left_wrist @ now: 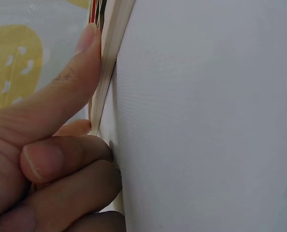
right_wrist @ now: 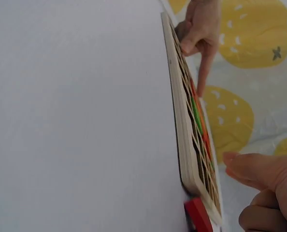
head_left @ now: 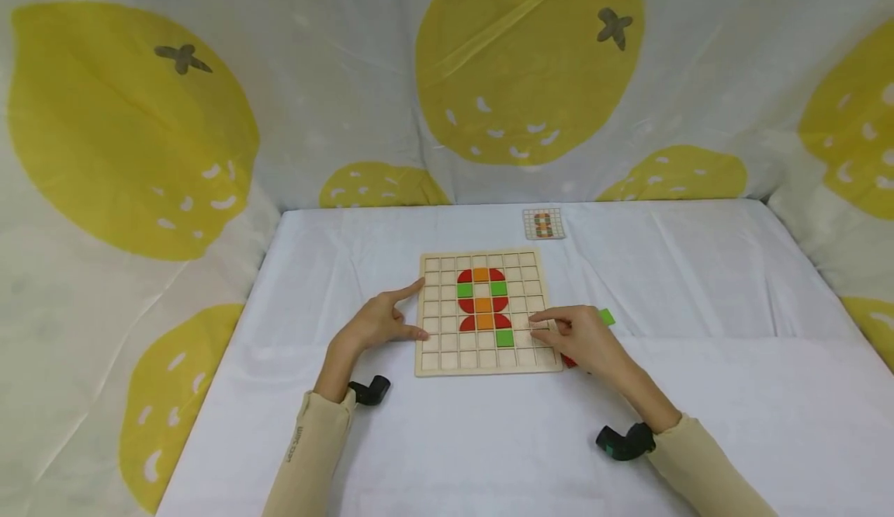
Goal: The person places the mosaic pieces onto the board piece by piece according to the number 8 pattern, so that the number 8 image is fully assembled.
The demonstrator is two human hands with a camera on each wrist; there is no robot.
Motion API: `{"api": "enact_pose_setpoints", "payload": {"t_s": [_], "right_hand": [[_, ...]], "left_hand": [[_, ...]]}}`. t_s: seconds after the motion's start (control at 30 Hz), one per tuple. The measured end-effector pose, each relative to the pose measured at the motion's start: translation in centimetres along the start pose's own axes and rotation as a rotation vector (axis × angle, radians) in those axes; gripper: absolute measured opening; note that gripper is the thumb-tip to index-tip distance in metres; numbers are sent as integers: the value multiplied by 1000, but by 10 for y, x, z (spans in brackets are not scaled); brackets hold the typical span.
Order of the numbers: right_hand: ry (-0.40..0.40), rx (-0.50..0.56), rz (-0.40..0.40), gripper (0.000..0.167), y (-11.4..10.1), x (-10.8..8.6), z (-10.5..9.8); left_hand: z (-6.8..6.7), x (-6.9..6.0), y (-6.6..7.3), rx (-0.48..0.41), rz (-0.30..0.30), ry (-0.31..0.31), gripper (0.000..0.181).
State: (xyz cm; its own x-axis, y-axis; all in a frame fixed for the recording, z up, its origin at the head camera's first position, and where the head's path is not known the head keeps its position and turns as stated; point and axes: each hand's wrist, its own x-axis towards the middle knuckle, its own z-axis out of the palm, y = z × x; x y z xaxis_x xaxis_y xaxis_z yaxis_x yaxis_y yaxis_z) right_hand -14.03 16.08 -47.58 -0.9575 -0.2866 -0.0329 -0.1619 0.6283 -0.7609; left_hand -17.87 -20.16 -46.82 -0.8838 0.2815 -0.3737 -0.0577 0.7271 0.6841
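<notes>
A square wooden grid board (head_left: 447,352) lies on the white cloth, with red, orange and green pieces in its middle cells. My left hand (head_left: 377,319) is at its left edge, thumb and forefinger spread and touching the rim. In the left wrist view, the other fingers (left_wrist: 80,186) are curled beside the board. Over the board's right side, my right hand (head_left: 583,338) reaches in with thumb and forefinger apart; no piece shows between them. A lone green square piece (head_left: 505,338) sits in a lower cell, left of those fingertips.
Behind the board lies a small card (head_left: 543,223) printed with a similar coloured grid pattern. By the right hand, a loose green piece (head_left: 607,317) and a red piece (right_wrist: 197,214) lie partly hidden. Lemon-print fabric (head_left: 531,59) hangs behind the table.
</notes>
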Motion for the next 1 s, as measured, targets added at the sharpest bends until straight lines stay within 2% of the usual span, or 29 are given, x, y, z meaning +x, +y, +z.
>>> {"api": "enact_pose_setpoints", "payload": {"t_s": [0.2, 0.37, 0.53, 0.77, 1.0], "right_hand": [[62, -51, 33, 22, 26, -17, -29], [79, -44, 79, 21, 42, -31, -41], [34, 13, 102, 27, 50, -39, -42], [-56, 69, 51, 28, 53, -41, -33], [-104, 118, 47, 27, 51, -42, -30]], "left_hand": [[0, -1, 1, -16, -12, 1, 107], [0, -1, 1, -18, -17, 3, 107], [1, -1, 0, -19, -18, 6, 106], [1, -1, 0, -15, -6, 9, 106], [1, 1, -2, -5, 5, 2, 106]]}}
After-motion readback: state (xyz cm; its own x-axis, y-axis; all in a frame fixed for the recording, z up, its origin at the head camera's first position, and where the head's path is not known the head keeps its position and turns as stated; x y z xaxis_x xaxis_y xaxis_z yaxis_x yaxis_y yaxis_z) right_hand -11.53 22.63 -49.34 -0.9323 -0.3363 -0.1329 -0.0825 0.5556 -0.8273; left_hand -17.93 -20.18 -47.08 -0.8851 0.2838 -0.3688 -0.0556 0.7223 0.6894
